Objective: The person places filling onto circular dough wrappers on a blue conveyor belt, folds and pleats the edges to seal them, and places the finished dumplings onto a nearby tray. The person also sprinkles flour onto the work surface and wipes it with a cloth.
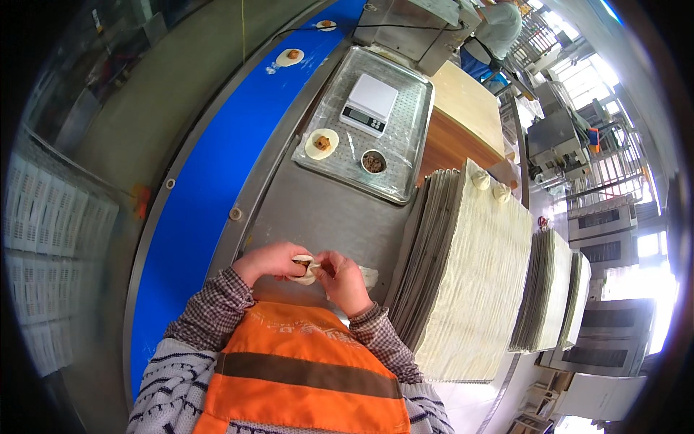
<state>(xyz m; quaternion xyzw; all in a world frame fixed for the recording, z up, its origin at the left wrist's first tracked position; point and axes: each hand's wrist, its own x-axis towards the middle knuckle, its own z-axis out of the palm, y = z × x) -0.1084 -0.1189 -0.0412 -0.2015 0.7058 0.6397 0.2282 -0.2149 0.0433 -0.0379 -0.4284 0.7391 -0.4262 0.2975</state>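
Dough wrapper [306, 269] with filling sits pinched between both hands above the steel table [325, 210], beside the blue conveyor belt [195, 210]. Left hand [267, 262] cups it; right hand [341, 278] nips its rim. It looks soft, light and tearable, best held by the edge. 2 finished dumplings [491, 186] rest on stacked trays [470, 267] rightward.

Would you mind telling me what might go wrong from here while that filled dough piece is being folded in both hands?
1. The left hand and right hand pinch the dough piece above the steel table; filling might squeeze out of an unsealed edge.
2. Wrappers with filling lie on the blue belt; they could go by unfolded.
3. The finished buns sit near the far edge of the stacked trays and might roll off.
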